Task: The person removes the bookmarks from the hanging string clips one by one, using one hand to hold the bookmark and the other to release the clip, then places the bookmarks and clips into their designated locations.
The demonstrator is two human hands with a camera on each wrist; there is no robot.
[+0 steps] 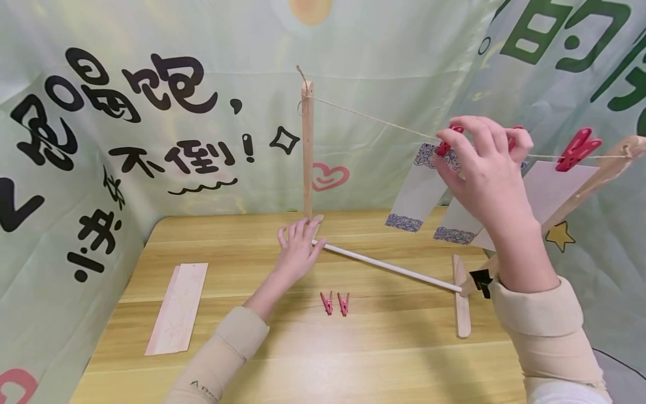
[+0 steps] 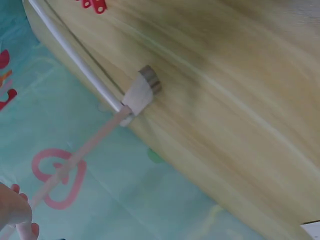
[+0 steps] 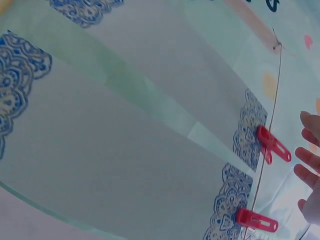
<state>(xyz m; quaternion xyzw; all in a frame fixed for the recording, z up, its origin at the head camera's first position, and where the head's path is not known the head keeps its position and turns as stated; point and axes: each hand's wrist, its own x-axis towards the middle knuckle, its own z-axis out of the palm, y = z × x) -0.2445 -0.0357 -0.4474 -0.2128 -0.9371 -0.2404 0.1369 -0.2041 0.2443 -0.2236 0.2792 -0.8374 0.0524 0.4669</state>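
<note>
My right hand (image 1: 487, 168) is raised beside a string (image 1: 373, 116) that carries several cards, with loosely bent fingers. In the right wrist view its fingers (image 3: 309, 150) stand apart from a red clothespin (image 3: 270, 142) that clips a white card with blue lace-patterned ends (image 3: 200, 65) to the string. A second patterned card (image 3: 130, 145) hangs alongside from another red clothespin (image 3: 256, 220). My left hand (image 1: 298, 247) has relaxed, spread fingers and overlaps the foot of the left wooden post (image 1: 308, 146) in the head view; its wrist view shows the base (image 2: 140, 92) untouched.
A plain card (image 1: 560, 182) hangs from a red clothespin (image 1: 577, 150) near the slanted right post (image 1: 590, 185). A white rod (image 1: 388, 265) joins both feet. Two pink clothespins (image 1: 335, 303) and a stack of pale cards (image 1: 178, 308) lie on the wooden table (image 1: 242, 370).
</note>
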